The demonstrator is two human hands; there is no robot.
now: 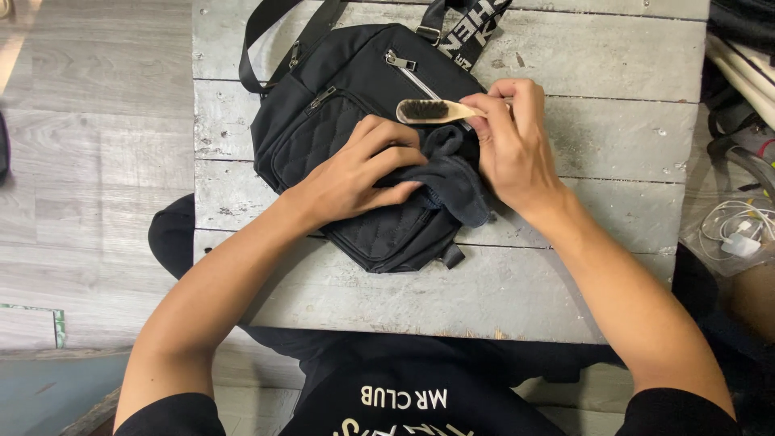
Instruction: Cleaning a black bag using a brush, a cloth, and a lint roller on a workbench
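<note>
Even, soft daylight — sharp, faint shadows

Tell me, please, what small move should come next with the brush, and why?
Probably lower the brush onto the black bag. The right hand holds it bristles-down just above the fabric, while the left hand presses a dark cloth there, steadying the bag.

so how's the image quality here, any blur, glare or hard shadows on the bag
Head view: even, soft light, no glare; the black bag stays sharp, its quilting readable. Only faint shadows lie on the grey plank table. The left hand and the right hand with the brush show no motion blur.
</note>
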